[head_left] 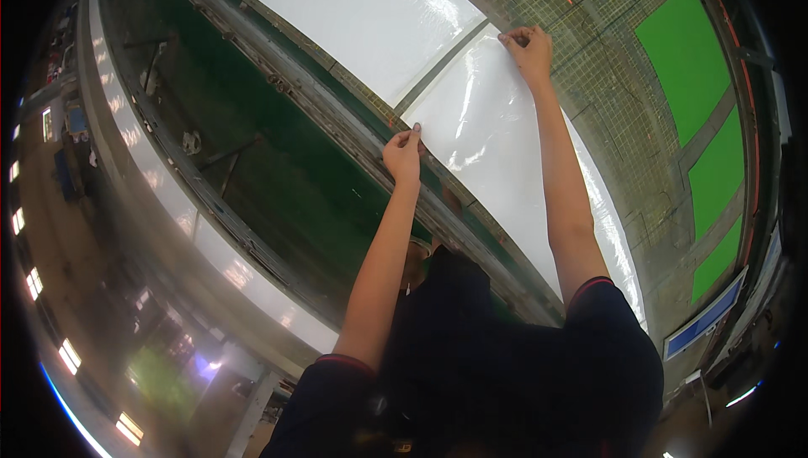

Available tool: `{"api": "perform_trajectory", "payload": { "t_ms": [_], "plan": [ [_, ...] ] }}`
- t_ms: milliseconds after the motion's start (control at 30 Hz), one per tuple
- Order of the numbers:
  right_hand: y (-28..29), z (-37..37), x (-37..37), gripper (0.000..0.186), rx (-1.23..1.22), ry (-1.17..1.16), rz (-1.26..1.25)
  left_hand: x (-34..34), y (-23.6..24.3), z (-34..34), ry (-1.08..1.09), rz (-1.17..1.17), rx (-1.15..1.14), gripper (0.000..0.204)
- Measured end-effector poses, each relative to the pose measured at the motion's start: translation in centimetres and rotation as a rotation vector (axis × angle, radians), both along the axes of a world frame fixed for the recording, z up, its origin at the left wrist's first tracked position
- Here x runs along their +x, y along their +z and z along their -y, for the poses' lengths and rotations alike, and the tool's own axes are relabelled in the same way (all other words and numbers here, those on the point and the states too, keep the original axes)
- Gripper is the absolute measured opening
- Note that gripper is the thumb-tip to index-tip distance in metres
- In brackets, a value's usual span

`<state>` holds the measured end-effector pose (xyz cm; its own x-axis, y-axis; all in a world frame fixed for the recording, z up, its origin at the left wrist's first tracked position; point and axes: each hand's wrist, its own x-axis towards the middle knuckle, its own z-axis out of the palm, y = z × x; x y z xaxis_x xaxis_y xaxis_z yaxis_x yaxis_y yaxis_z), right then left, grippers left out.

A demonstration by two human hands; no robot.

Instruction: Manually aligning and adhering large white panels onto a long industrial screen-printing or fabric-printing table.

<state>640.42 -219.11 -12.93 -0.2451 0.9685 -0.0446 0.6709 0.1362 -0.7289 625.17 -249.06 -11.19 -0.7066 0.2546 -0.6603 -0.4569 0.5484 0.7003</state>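
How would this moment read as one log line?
Left hand: pinching edge of glossy white sheet | Right hand: pinching same sheet | Ahead: second white sheet, lying apart

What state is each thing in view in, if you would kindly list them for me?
Left hand: fingertips pinched at a far corner of the near sheet.
Right hand: fingertips pinched at its other far corner.
Near sheet: white, glossy, spread out, held near both far corners.
Far sheet: white, spread out, a narrow gap from the near one.
Green panels: spaced apart.
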Motion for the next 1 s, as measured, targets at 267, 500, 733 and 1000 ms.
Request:
{"api": "perform_trajectory", "payload": {
  "t_ms": [267,500,733,1000],
  "plan": [
    [-0.3,-0.1,0.1,0.024,-0.024,-0.01,0.015,1.4,1.1,-0.1,0.091,-0.095,0.188,0.03],
    [0.0,0.1,-0.7,0.027,-0.04,-0.017,0.003,0.5,0.3,-0.9,0.127,-0.173,0.05,0.032],
    [-0.3,0.1,-0.5,0.026,-0.011,-0.034,0.013,0.5,0.3,-1.3,0.133,-0.156,-0.001,0.033],
    [-0.1,0.4,-0.4,0.025,0.021,-0.049,0.033,0.4,1.0,-1.9,0.154,-0.07,-0.037,0.031]
  ]
}}
